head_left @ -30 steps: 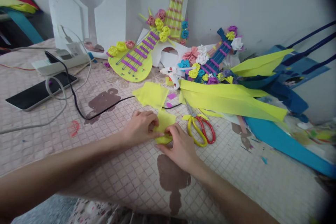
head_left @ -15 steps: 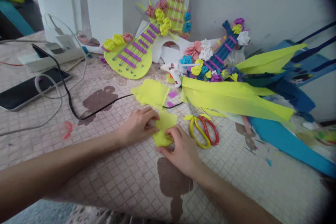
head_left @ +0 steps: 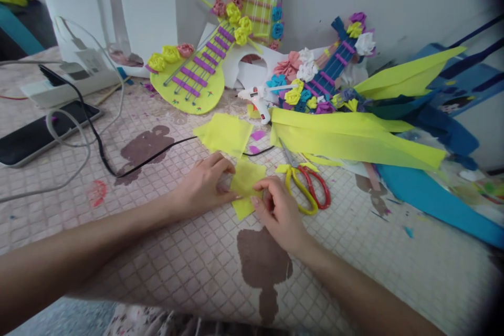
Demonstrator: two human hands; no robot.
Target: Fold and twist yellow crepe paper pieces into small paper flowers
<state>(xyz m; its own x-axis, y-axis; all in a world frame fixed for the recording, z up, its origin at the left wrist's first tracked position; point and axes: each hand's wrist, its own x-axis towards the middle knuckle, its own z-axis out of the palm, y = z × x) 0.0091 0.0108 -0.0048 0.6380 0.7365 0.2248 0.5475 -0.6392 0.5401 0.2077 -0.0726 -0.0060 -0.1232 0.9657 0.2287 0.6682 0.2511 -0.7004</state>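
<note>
A small yellow paper piece (head_left: 248, 177) lies on the patterned tablecloth between my hands. My left hand (head_left: 208, 184) has thumb and fingertips at the paper's left edge, curled round it. My right hand (head_left: 280, 210) pinches the paper's lower right edge between thumb and bent fingers. More yellow paper squares (head_left: 224, 134) rest just beyond my hands. Scissors (head_left: 309, 189) with one yellow and one red handle lie right of my right hand. A white glue gun (head_left: 256, 101) stands farther back, near a long yellow paper strip (head_left: 354, 139).
Flower-decorated paper guitars (head_left: 197, 76) lean at the back. On the left are a phone (head_left: 43, 128), a white power strip (head_left: 71, 81) and a black cable (head_left: 100, 147). A blue paper strip (head_left: 433, 202) stretches along the right.
The view has shifted slightly. My right hand's fingers have moved up along the paper's right edge, and the lower end of the paper now shows as a flatter, pointed corner.
</note>
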